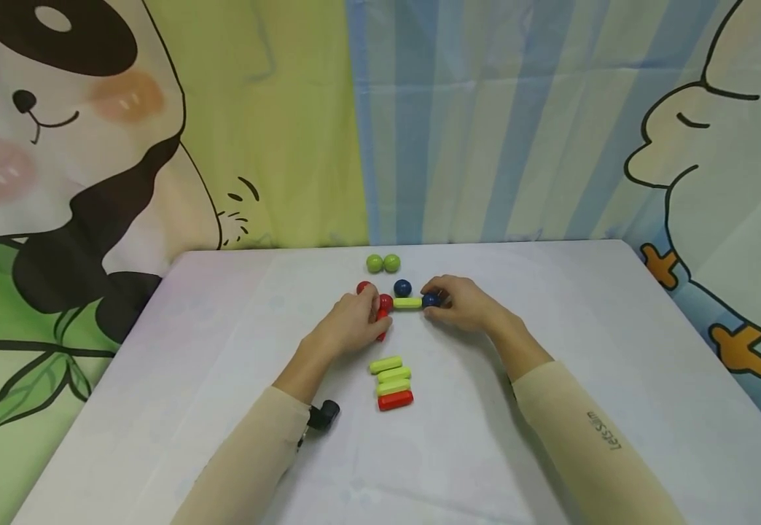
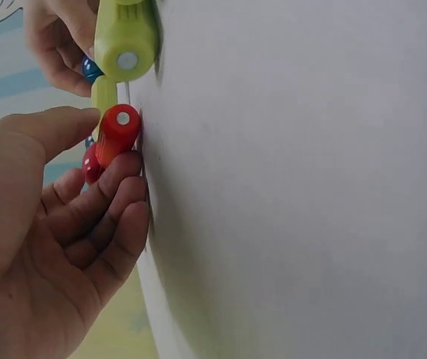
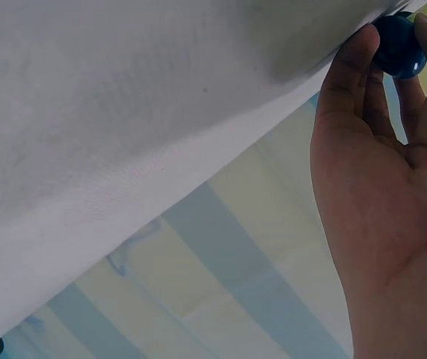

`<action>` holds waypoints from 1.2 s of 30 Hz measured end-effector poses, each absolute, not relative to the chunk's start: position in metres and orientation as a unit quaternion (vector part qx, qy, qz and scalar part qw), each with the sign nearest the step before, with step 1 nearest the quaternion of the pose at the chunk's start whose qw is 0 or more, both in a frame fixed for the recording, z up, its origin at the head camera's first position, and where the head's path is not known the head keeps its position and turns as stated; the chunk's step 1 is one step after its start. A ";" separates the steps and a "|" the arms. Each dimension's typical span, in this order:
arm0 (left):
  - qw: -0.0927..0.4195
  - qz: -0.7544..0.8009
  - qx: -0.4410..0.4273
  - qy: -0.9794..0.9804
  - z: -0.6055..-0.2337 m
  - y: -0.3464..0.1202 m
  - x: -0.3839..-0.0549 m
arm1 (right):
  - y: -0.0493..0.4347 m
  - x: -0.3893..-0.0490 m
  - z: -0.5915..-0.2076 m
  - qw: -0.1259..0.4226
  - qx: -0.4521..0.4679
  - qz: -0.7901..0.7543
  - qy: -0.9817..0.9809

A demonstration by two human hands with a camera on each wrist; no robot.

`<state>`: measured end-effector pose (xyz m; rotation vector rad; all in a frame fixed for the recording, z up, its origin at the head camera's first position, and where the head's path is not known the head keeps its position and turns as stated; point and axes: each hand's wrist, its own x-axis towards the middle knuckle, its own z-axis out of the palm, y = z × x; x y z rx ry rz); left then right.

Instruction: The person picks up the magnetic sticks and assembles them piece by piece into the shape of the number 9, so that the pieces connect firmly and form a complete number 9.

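Observation:
My left hand [image 1: 346,322] pinches a red rod [image 2: 120,129] between thumb and fingers; a silvery disc shows in its end. The rod's far end meets a red ball [image 1: 385,302]. From that ball a yellow-green rod [image 1: 407,303] runs right to a dark blue ball [image 3: 400,48], which my right hand [image 1: 462,302] holds between thumb and fingertips. Another red ball [image 1: 364,287] lies just beyond the left fingers, partly hidden. A second dark blue ball [image 1: 402,288] sits behind the yellow-green rod.
Two green balls [image 1: 383,263] lie side by side near the white table's [image 1: 256,292] back edge. Closer to me, several yellow-green rods [image 1: 393,375] are lined up with a red rod [image 1: 396,400] in front. A patterned cloth [image 1: 459,131] hangs behind the table.

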<state>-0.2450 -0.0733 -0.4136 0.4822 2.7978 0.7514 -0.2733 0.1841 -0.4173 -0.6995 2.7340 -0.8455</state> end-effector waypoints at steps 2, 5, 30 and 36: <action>0.099 0.260 0.169 0.946 -0.413 -0.076 -0.245 | 0.183 -0.273 -0.419 0.100 -0.234 -0.286 0.924; 0.096 0.274 0.166 0.942 -0.411 -0.083 -0.246 | 0.183 -0.273 -0.420 0.100 -0.229 -0.288 0.924; 0.022 0.239 0.147 0.960 -0.421 -0.111 -0.276 | 0.180 -0.271 -0.415 0.067 -0.242 -0.276 0.928; 0.043 0.221 0.161 0.961 -0.420 -0.109 -0.278 | 0.176 -0.270 -0.409 0.048 -0.258 -0.272 0.926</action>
